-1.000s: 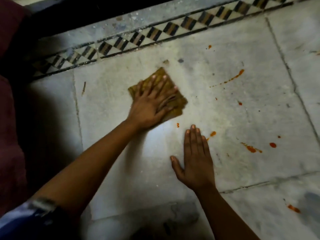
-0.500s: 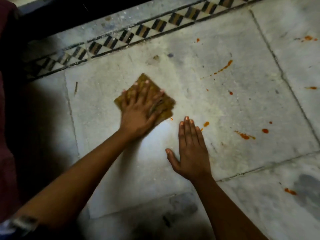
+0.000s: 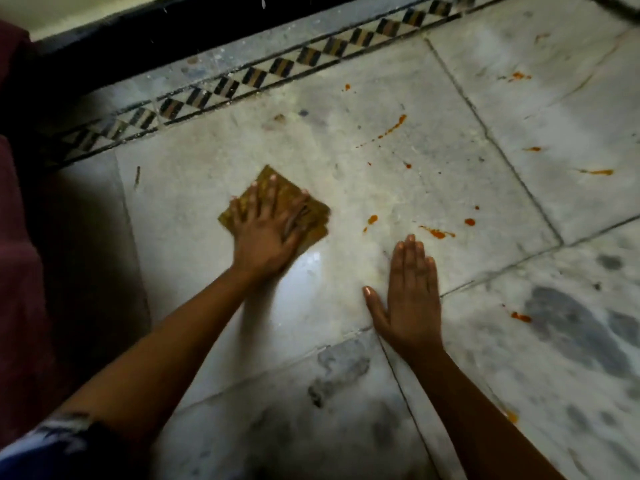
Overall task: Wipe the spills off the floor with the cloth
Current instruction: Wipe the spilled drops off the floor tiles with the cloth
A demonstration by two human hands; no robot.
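From the head camera, the left hand [image 3: 268, 233] presses flat, fingers spread and straight, on the folded yellow-brown cloth [image 3: 311, 216] lying on the pale marble floor [image 3: 346, 174]. The right hand [image 3: 412, 292] rests flat on the floor, fingers straight, holding nothing. Orange spills [image 3: 437, 233] dot the tile right of the cloth, beyond the right hand's fingertips.

Left hand [image 3: 266, 233] covers the middle of the cloth [image 3: 311, 216], hiding the floor [image 3: 398, 188] beneath. Sleeve [image 3: 52, 441] cut off at lower left. Maroon fabric [image 3: 20, 271] runs off the left edge, too dark to identify.
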